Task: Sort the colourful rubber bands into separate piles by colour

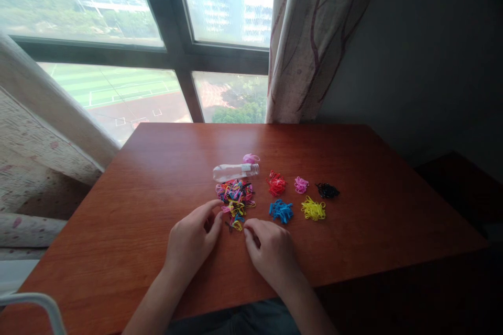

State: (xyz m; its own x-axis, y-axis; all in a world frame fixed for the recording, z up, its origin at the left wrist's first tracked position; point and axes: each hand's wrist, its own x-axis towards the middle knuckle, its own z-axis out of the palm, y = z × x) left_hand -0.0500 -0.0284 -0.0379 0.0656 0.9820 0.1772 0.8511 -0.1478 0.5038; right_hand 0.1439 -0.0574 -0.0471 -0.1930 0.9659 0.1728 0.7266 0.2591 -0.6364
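Note:
A mixed heap of small coloured rubber bands lies mid-table. My left hand rests just below-left of it, fingers curled, fingertips touching the heap's lower edge. My right hand sits below-right, fingers bent in a pinch near the heap's bottom; what it holds, if anything, is hidden. Sorted small piles lie to the right: red, pink, black, blue, yellow. A clear plastic bottle lies on its side behind the heap, with a pink cap beside it.
The brown wooden table stands against a window with a curtain at right. A patterned fabric surface lies to the left. A white chair rail shows at the bottom left corner.

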